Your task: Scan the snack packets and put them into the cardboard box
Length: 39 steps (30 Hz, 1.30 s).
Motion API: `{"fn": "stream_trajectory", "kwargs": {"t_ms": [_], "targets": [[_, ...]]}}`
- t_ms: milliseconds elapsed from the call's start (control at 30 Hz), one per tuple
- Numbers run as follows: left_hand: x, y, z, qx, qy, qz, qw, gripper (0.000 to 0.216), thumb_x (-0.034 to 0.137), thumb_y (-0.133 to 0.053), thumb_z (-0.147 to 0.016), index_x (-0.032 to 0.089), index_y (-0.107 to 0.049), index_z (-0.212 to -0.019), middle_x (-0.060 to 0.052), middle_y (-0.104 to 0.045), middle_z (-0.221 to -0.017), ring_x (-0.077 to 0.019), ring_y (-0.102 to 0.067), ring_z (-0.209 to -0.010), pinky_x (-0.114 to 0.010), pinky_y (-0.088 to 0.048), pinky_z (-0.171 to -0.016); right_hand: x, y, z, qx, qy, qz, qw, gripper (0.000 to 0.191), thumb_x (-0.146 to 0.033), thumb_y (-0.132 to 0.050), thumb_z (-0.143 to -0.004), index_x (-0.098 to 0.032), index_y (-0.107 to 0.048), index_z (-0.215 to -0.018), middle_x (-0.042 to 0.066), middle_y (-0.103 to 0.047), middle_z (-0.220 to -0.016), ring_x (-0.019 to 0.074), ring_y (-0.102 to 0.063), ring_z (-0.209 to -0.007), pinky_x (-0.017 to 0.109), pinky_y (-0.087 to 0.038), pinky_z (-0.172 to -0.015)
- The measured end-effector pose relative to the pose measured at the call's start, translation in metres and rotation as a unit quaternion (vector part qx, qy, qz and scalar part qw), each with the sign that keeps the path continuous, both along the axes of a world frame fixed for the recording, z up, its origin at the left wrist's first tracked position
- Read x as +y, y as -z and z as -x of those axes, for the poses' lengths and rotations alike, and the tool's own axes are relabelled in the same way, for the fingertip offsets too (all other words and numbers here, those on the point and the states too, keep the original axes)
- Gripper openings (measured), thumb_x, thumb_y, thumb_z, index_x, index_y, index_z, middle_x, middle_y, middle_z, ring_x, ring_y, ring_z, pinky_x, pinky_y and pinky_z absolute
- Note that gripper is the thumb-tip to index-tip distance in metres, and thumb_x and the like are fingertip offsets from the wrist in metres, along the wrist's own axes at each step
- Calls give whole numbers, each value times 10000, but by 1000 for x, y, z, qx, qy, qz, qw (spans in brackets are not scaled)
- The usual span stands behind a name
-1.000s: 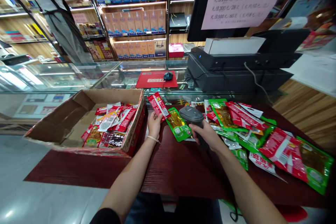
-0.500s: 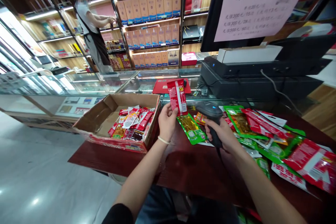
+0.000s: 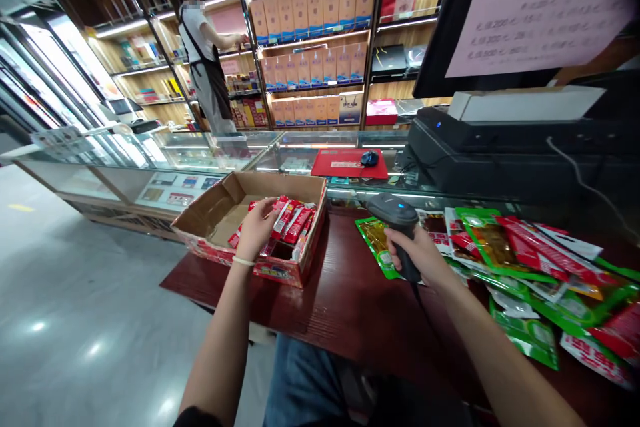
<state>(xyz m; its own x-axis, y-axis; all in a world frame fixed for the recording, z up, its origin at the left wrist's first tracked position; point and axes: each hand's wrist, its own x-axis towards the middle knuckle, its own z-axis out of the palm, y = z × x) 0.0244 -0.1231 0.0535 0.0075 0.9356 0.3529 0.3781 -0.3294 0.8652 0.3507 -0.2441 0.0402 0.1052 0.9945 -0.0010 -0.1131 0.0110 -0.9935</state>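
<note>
**Left hand.** The left hand [image 3: 257, 227] is inside the open cardboard box [image 3: 215, 213], above its right half. The fingers are bent against a red snack packet [image 3: 283, 215] that lies on top of the other red packets there. The view does not show whether they pinch it or only rest on it. The packets are stacked against the box's right wall, and the left half shows bare cardboard floor.

**Right hand.** The right hand [image 3: 425, 257] is wrapped tightly around the handle of a barcode scanner [image 3: 397, 212]. The scanner's head is raised and faces away from the person, and its cable hangs below the wrist. This hold appears to keep the scan window clear of the fingers.

**Surroundings.** A green snack packet [image 3: 376, 245] lies flat just left of the scanner. A loose heap of packets [image 3: 525, 250] covers the right side of the wooden table [image 3: 340, 300].

**Edges and clearance.** The box sits at the table's left corner, with its front wall near the edge. Bare tabletop lies between the box and the green snack packet. A glass counter [image 3: 225, 147] and a cash register [image 3: 500, 147] close off the far side.
</note>
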Motion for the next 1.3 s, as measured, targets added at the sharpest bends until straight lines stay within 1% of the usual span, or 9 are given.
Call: {"fn": "stream_trajectory", "kwargs": {"t_ms": [133, 300, 433, 533, 633, 800, 967, 1167, 1300], "targets": [[-4, -2, -5, 18, 16, -13, 1000, 300, 328, -582, -841, 174, -660, -1087, -101, -700, -1106, -219, -656, -1025, -389, -482, -964, 2, 3, -5, 8, 17, -1, 1000, 367, -485, -731, -741, -201, -503, -700, -50, -535, -510, 91, -469, -341, 215, -378, -324], [-22, -21, -33, 29, -11, -80, 996, 291, 340, -544, -876, 193, -665, -1096, -82, -704, -1099, -208, -659, -998, -361, -500, -918, -3, 3, -24, 9, 58, 10, 998, 341, -458, -742, -733, -206, -526, -812, -61, -537, -518, 93, -464, -341, 213, -381, -320], [-46, -39, -82, 48, 62, -109, 991, 271, 301, -530, -889, 197, -664, -1100, -69, -706, -1099, -193, -657, -992, -334, -508, -903, -10, 4, -44, 0, 91, 4, 996, 326, -442, -725, -755, -212, -517, -854, -76, -525, -522, 86, -455, -342, 202, -377, -321], [-57, -38, -126, 65, 136, -110, 983, 254, 258, -513, -897, 213, -666, -1094, -52, -708, -1093, -183, -654, -998, -321, -504, -910, -17, 9, -60, -15, 100, 7, 995, 324, -449, -716, -765, -218, -511, -859, -77, -532, -525, 92, -464, -345, 206, -380, -322], [-51, -13, -167, 53, 205, -67, 975, 245, 226, -516, -892, 212, -654, -1095, -48, -710, -1075, -172, -661, -978, -301, -512, -885, -24, 15, -76, -20, 113, 20, 993, 324, -459, -712, -763, -219, -514, -853, -73, -538, -527, 97, -469, -347, 212, -383, -320], [-24, 66, -219, 143, 204, 4, 969, 201, 187, -604, -824, 172, -653, -1019, -72, -702, -968, -190, -658, -874, -327, -515, -836, -33, 27, -92, -3, 148, 26, 989, 322, -462, -709, -758, -218, -505, -812, -73, -526, -512, 95, -464, -345, 214, -397, -328], [-16, 125, -233, 259, 219, -77, 938, 235, 191, -589, -843, 154, -655, -1065, -113, -653, -1043, -236, -597, -1003, -392, -478, -914, -34, 29, -94, -3, 146, 33, 989, 325, -463, -712, -749, -221, -503, -807, -74, -521, -506, 100, -471, -338, 211, -383, -313], [-14, 128, -231, 337, 264, -128, 895, 448, 109, -404, -897, 211, -567, -1302, -114, -588, -1288, -242, -533, -1146, -404, -408, -1000, -35, 22, -92, 15, 176, 53, 983, 339, -463, -731, -718, -224, -504, -796, -73, -517, -507, 91, -453, -326, 209, -373, -306], [-29, 117, -245, 345, 253, -73, 901, 466, 381, -465, -917, 135, -553, -1303, -201, -557, -1326, -318, -504, -1227, -454, -358, -1048, -36, 22, -94, 28, 174, 61, 982, 350, -459, -737, -714, -226, -513, -847, -76, -522, -511, 95, -461, -330, 209, -379, -312]]}}
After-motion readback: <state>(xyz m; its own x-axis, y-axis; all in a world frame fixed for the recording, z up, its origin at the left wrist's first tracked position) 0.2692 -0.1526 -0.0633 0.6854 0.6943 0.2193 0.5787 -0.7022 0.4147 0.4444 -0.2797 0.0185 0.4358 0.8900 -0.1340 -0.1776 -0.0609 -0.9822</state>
